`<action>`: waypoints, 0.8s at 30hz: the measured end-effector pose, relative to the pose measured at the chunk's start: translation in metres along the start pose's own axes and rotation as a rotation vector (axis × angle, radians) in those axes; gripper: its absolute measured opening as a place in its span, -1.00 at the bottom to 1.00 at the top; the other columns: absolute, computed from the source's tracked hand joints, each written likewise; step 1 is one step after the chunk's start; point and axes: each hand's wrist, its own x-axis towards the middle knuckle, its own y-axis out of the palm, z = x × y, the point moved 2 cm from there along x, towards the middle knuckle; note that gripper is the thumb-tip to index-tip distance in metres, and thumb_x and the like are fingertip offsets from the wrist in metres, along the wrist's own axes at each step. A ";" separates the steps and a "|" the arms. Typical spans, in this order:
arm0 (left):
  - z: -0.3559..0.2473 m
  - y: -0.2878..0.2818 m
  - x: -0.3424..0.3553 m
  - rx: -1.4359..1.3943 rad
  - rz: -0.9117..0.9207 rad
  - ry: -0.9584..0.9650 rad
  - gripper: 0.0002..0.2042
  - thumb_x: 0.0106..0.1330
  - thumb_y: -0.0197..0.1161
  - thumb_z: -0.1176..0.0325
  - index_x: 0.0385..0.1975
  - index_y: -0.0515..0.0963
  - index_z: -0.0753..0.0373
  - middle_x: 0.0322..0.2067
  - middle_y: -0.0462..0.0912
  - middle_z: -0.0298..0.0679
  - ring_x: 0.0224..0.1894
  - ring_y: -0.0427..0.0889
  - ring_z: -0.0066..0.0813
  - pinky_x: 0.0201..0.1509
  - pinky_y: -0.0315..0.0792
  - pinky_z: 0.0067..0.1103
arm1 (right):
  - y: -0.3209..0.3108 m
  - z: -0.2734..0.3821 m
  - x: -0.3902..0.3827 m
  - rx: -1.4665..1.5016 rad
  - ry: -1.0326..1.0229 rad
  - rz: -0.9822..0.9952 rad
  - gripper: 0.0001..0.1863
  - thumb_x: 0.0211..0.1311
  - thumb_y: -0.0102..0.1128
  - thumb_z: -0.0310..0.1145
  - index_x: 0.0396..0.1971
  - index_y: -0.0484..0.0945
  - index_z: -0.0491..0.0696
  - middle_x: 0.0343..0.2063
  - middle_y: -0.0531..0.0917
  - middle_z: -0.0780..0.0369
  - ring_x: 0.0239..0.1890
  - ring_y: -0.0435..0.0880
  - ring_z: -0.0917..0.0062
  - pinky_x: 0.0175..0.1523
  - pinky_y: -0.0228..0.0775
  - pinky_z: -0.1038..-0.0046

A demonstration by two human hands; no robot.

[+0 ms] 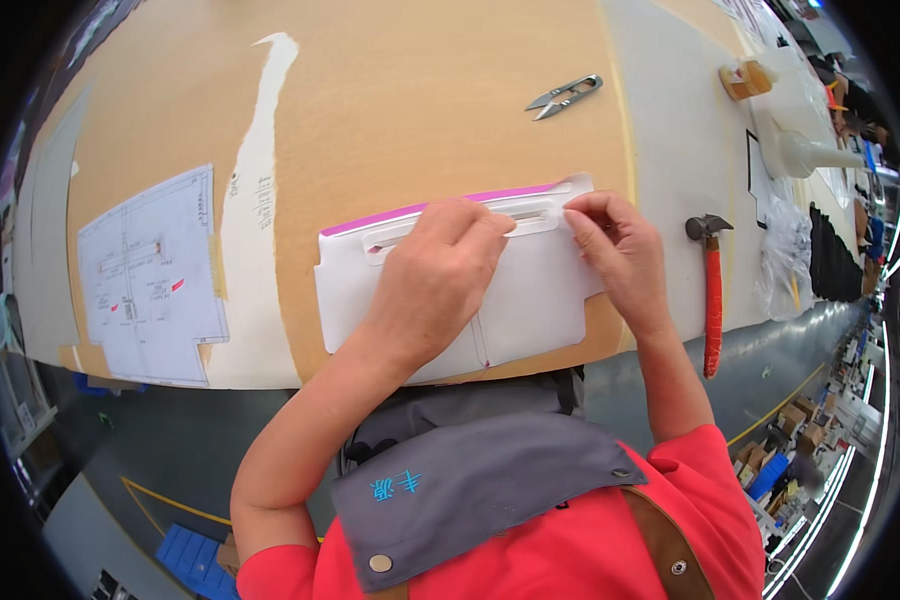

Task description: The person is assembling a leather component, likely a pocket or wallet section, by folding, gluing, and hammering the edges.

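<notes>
A white panel with a magenta strip along its far edge lies in front of me near the table's front edge. Below the strip runs a white slotted piece with a long narrow opening, its middle covered by my left hand. My left hand rests over the panel, fingers drawn together at the slot; whatever they grip is hidden. At the slotted piece's right end, my right hand has thumb and forefinger pinched together. I cannot make out what is between them.
Thread snips lie at the far right of the panel. A hammer with a red handle sits to the right, its end over the table edge. Paper pattern lies left; a bottle, amber jar and plastic bag stand right.
</notes>
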 end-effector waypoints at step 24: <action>0.013 0.029 -0.007 0.178 0.069 0.264 -0.67 0.12 0.27 0.52 -0.06 0.64 0.33 -0.15 0.53 -0.19 -0.09 0.55 -0.26 -0.01 0.52 -0.39 | 0.018 0.032 0.013 -0.925 -0.554 0.218 -0.88 0.30 0.24 -0.47 -0.38 0.48 -0.13 -0.43 0.57 0.13 -0.42 0.65 0.22 -0.34 0.52 0.24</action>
